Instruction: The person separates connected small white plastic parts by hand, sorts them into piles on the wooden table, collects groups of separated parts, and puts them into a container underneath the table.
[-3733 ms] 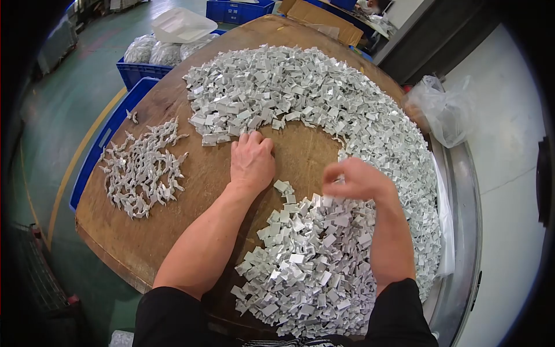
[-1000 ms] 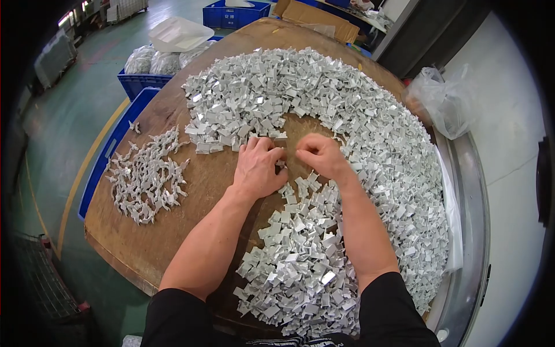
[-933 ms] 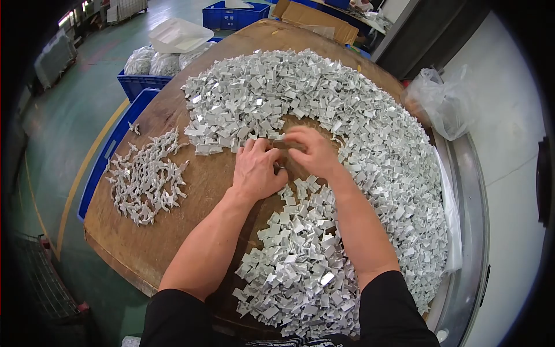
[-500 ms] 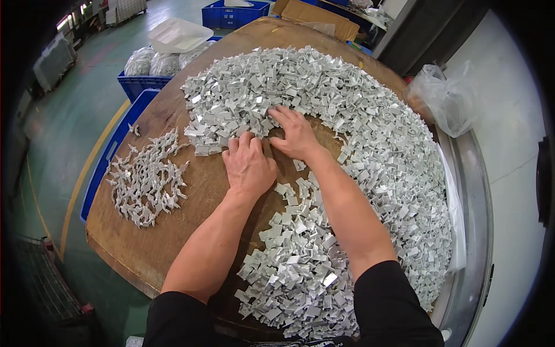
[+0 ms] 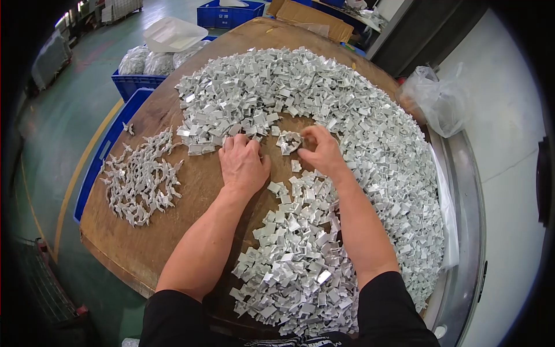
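Many small silvery-grey metal pieces (image 5: 243,87), flat and angular, lie heaped in a wide curve on the wooden table (image 5: 196,214). At the inner edge of the heap, my left hand (image 5: 244,165) rests with bent fingers pressed together; its fingertips are partly hidden among the pieces. My right hand (image 5: 322,151) curls its thumb and fingers at a small clump of metal pieces (image 5: 287,143), apart from the heap. Nearer me, another loose heap of metal pieces (image 5: 300,272) spreads beside my right forearm.
Branching, knobbly grey metal scraps (image 5: 141,179) are piled on the left of the table. Blue crates (image 5: 130,87) stand on the floor beyond the left edge, one with filled clear bags. A crumpled plastic bag (image 5: 436,98) hangs by the wall at right.
My right hand has drawn back from the heap towards the right, with a small clump of pieces now at its fingertips. My left hand has barely moved. The view has shifted slightly.
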